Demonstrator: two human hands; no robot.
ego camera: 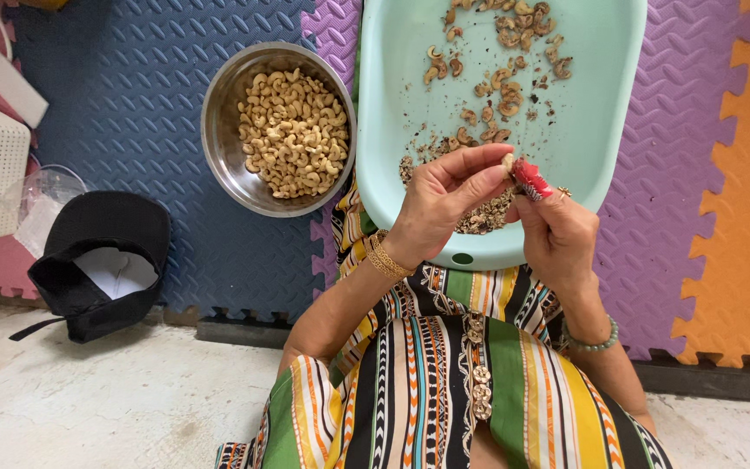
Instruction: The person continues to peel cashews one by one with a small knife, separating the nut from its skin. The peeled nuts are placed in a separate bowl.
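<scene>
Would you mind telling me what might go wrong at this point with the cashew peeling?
The red-handled tool works right against the left hand fingertips pinching the cashew, so a slip could nick them. The mint tray seems to rest on the lap; a jolt might spill the unpeeled nuts.

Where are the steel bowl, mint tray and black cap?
steel bowl (229,148), head view, bare inner wall, left side.
mint tray (605,104), head view, bare floor, right side.
black cap (110,221), head view, top of crown.
</scene>
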